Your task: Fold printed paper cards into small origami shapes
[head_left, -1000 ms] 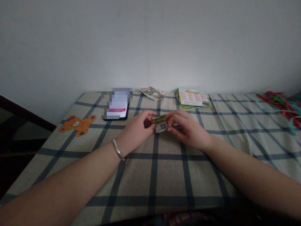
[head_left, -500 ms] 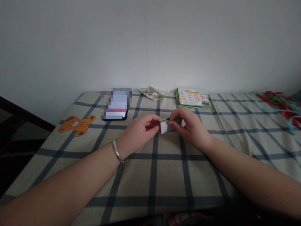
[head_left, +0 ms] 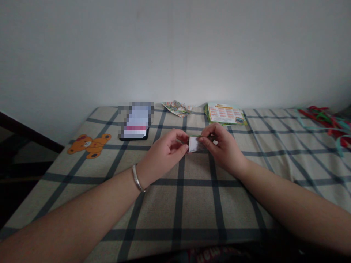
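A small, white, rectangular printed paper (head_left: 194, 144) is pinched by the left hand (head_left: 164, 148) and right hand (head_left: 223, 148); steady fingertips seem called for

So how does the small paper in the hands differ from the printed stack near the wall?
The small paper is pinched between the left hand and the right hand; the printed stack lies on the cloth.
The small paper shows a whitish face with fine dark print; the printed stack's top shows red and orange print.
The small paper looks much smaller than the printed stack.
Both bear print.
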`<state>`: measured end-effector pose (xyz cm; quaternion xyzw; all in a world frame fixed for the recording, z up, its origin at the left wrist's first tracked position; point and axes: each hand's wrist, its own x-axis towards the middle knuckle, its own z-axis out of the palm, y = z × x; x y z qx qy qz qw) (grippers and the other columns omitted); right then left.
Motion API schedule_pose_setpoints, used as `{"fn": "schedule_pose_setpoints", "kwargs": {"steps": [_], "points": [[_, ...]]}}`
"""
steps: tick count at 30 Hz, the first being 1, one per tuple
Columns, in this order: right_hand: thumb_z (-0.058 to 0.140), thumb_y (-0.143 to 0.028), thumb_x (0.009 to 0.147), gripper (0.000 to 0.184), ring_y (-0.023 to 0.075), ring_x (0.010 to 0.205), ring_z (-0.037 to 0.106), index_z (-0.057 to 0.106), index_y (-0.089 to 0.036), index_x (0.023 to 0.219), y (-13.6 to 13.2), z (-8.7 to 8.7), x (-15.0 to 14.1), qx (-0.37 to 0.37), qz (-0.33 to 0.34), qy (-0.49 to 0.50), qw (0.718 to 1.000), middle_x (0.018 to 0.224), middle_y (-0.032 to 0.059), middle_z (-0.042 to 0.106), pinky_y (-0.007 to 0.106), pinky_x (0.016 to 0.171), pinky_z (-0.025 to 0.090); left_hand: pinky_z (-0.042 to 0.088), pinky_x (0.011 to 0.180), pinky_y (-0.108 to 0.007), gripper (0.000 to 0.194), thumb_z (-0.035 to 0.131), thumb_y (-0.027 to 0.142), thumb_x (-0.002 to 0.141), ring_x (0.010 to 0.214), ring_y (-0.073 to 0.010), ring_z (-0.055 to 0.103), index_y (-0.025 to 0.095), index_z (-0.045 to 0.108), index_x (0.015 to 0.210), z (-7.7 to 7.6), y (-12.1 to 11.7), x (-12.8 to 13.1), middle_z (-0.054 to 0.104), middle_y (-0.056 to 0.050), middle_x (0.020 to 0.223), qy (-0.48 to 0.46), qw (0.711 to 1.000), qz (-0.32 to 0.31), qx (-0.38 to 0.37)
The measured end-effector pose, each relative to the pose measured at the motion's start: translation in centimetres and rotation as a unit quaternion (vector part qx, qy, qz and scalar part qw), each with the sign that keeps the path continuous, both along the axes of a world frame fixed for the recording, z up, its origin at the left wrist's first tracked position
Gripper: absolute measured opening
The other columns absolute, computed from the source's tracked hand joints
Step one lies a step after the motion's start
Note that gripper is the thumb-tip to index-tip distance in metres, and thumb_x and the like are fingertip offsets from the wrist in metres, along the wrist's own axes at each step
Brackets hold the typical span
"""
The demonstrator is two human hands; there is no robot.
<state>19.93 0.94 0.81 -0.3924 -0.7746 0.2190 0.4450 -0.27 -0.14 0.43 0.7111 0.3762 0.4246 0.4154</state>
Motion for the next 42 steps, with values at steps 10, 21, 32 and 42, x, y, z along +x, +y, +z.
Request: {"fn": "schedule_pose_setpoints", "kwargs": {"steps": [10, 21, 32, 42], "points": [[0.055, -0.032, 0.092, 0.016, 0.0102, 0.064, 0.047, 0.044, -0.023, 0.085, 0.6, -0.5, -0.1, -0.037, 0.018, 0.134, 0.990, 0.077, -0.0027, 0.048, 0.024, 0.056, 0.042, 0.052, 0.072, -0.021, 0.010, 0.061, 0.013, 0.084, 0.081, -0.0100, 0.062, 0.019, 0.063, 0.091, 1.0, -0.5, -0.1, 0.062, 0.000, 0.090, 0.103, 0.981, 0.025, 0.165], [0.057, -0.029, 0.092, 0.014, 0.0084, 0.059, 0.056, 0.044, -0.026, 0.088, -0.5, -0.6, -1.1, -0.075, 0.075, 0.217, 0.970, 0.087, -0.0018, 0.048, 0.022, 0.044, 0.054, 0.043, 0.063, -0.020, 0.008, 0.064, 0.017, 0.084, 0.069, -0.0088, 0.057, 0.016, 0.063, 0.076, 1.2, 0.3, -0.7, 0.062, 0.002, 0.075, 0.127, 0.973, 0.042, 0.186], [0.063, -0.025, 0.087, 0.016, 0.0095, 0.065, 0.054, 0.048, -0.024, 0.082, -0.2, -0.5, -0.9, -0.066, 0.091, 0.169, 0.979, 0.084, -0.0013, 0.051, 0.024, 0.051, 0.051, 0.054, 0.070, -0.025, 0.024, 0.066, 0.030, 0.080, 0.082, -0.0139, 0.065, 0.018, 0.055, 0.097, 0.2, 0.2, -0.1, 0.065, -0.003, 0.091, -0.029, 0.998, 0.048, -0.011], [0.066, -0.022, 0.084, 0.017, 0.0134, 0.072, 0.051, 0.049, -0.023, 0.081, 0.0, -0.7, -0.7, -0.031, 0.044, 0.107, 0.993, 0.080, -0.0008, 0.052, 0.029, 0.062, 0.045, 0.049, 0.056, -0.020, 0.019, 0.065, 0.033, 0.080, 0.062, -0.0090, 0.058, 0.016, 0.061, 0.086, 0.4, 0.4, -0.1, 0.064, 0.000, 0.080, -0.006, 0.999, 0.041, -0.033]]}}
